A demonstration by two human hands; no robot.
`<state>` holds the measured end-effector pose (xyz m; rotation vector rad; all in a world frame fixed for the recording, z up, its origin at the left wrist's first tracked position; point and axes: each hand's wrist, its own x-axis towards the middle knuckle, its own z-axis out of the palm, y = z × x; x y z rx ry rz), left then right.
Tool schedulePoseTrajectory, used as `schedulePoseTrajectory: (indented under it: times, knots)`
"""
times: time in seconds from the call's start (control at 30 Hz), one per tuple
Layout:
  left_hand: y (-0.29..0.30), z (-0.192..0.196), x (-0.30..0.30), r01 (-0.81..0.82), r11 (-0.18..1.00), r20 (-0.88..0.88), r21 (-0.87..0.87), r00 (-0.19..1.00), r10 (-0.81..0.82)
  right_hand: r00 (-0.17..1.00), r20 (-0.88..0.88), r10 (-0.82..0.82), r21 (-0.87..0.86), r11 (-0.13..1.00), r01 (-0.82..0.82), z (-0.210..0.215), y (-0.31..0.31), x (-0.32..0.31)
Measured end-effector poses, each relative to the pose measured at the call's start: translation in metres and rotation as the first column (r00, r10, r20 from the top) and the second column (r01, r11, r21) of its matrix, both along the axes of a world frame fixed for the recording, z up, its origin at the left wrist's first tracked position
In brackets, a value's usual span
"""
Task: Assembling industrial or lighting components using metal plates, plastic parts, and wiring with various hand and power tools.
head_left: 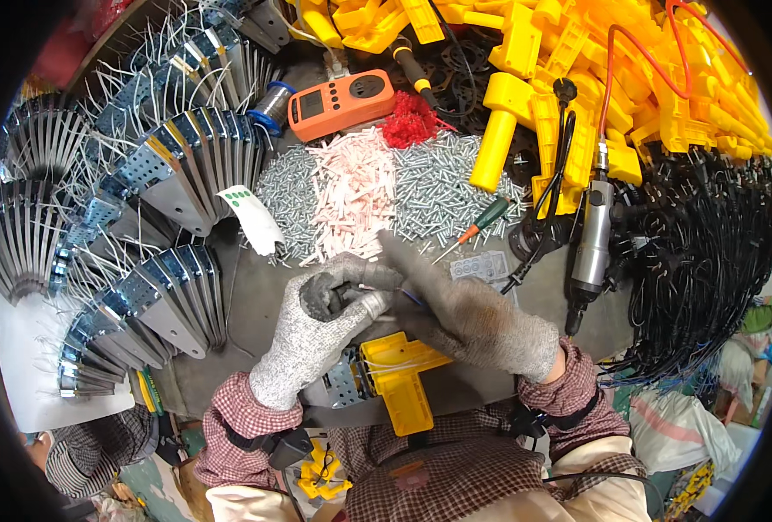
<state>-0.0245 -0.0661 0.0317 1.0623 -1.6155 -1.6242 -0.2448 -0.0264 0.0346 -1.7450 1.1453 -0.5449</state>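
Observation:
Both hands wear grey-white knitted gloves with dark fingers and meet above the near middle of the table. My left hand has its fingers curled, thumb and forefinger pressed together; whatever is in the pinch is too small to make out. Close beside it, my right hand is smeared by motion, its fingers pointing toward the left fingertips. Just below the hands, a yellow plastic housing lies at the table's near edge. A perforated metal plate touches its left side, partly covered by my left wrist.
Beyond the hands lie pale pink sleeves between piles of screws. A screwdriver, a silver power driver and black cables sit right. Metal brackets fill the left; an orange meter and yellow housings lie behind.

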Motion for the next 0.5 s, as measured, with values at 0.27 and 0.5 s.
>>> schedulePoseTrajectory:
  times: [0.27, 0.5]
  knots:
    - [0.005, -0.008, 0.002, -0.032, 0.995, 0.101, -0.098, 0.994, 0.042, 0.999, 0.014, -0.029, -0.111, 0.993, 0.03, -0.014, -0.001, -0.006]
    - [0.009, 0.007, -0.01, 0.009, 0.961, 0.094, -0.275, 0.995, 0.017, 0.979, 0.204, -0.024, -0.124, 0.991, 0.05, -0.017, 0.002, -0.009]
